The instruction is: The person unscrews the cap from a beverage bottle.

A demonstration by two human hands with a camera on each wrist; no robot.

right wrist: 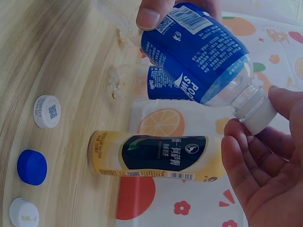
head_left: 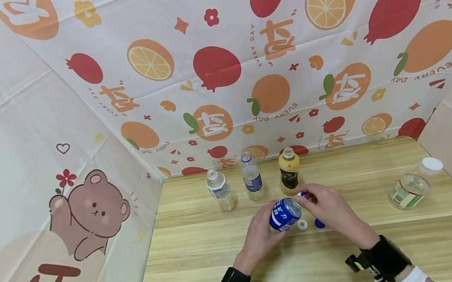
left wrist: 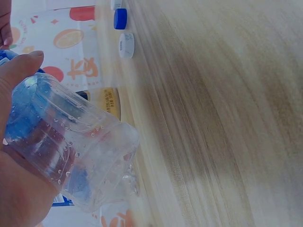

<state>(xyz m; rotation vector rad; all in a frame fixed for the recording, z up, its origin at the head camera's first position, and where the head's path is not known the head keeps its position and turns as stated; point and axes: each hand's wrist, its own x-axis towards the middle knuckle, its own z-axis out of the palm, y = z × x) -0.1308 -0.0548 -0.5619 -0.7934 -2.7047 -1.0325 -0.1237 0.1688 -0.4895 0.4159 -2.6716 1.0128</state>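
Observation:
My left hand [head_left: 261, 232] grips a clear plastic bottle with a blue label [right wrist: 196, 52], tilted with its neck toward my right hand [head_left: 328, 204]. A white cap [right wrist: 256, 112] sits at the mouth of that bottle, and my right thumb and fingers pinch it. In the left wrist view, the transparent lower part of the bottle shows water drops inside. Below the hands, a white cap with a printed code [right wrist: 47, 112], a blue cap [right wrist: 31, 167] and another white cap [right wrist: 24, 213] lie in a row on the table.
Beyond the hands stand a clear bottle [head_left: 222, 192], a clear bottle with a blue label [head_left: 252, 181] and a yellow tea bottle [head_left: 290, 170], all uncapped. A clear jar with a white lid [head_left: 413, 188] is at the right of the wooden table [head_left: 209, 262]. Printed cloth [head_left: 207, 25] hangs behind.

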